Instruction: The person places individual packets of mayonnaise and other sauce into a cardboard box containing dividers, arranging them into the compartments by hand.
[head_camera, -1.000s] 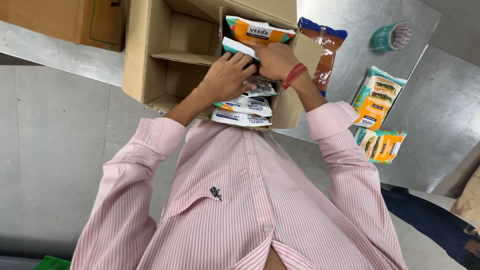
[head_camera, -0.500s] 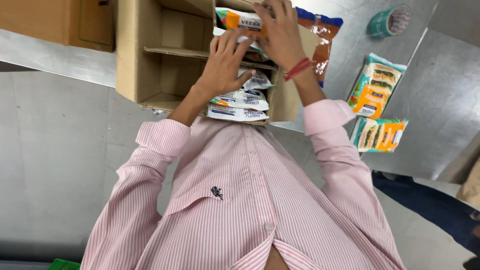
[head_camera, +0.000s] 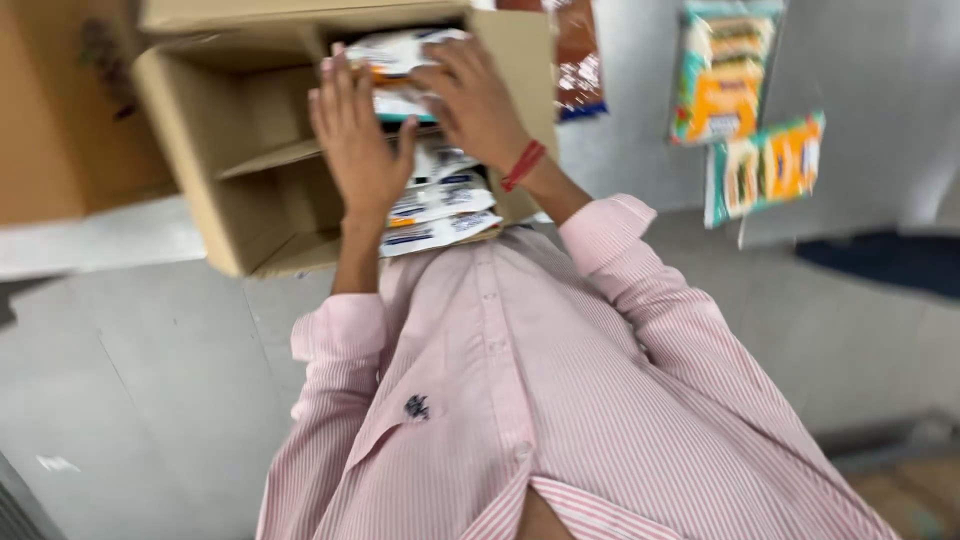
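An open cardboard box (head_camera: 220, 150) lies on its side in front of me, against my pink striped shirt. A stack of white flat packets (head_camera: 440, 200) lies inside it along the right wall. My left hand (head_camera: 355, 140) and my right hand (head_camera: 475, 100), which has a red thread on its wrist, both reach into the box. Between them they hold a white and orange packet (head_camera: 400, 65) at the top of the stack. The left hand's fingers are stretched along the packet's left edge and the right hand covers its right side. The picture is blurred by motion.
On the grey surface to the right lie an orange and teal packet (head_camera: 722, 75), a green and orange packet (head_camera: 765, 165) and a brown and red packet (head_camera: 578, 60). Another cardboard box (head_camera: 50, 120) stands at the left. Something dark blue (head_camera: 880, 265) lies at the right.
Both hands have pushed the top packet deeper into the box. The view has swung, so the box now sits further left and the teal tape roll is out of sight.
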